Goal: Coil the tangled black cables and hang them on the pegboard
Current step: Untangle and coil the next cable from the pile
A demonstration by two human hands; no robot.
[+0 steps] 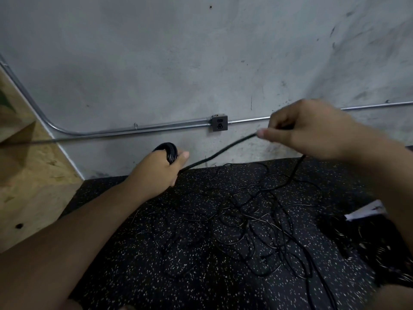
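Observation:
My left hand [159, 170] grips a small coil of black cable [169, 151], held low in front of the grey wall. From the coil a taut stretch of cable [220, 151] runs up to the right into my right hand [306, 128], which pinches it between thumb and fingers. Below my right hand the cable drops to a tangle of thin black cables [252, 222] spread over the speckled black floor mat. No pegboard is in view.
A metal conduit [125, 130] and a socket box [219, 123] run along the concrete wall. A chipboard structure [26, 166] stands at the left. At the right lie a white paper [368, 210] and more dark cable bundles [357, 247].

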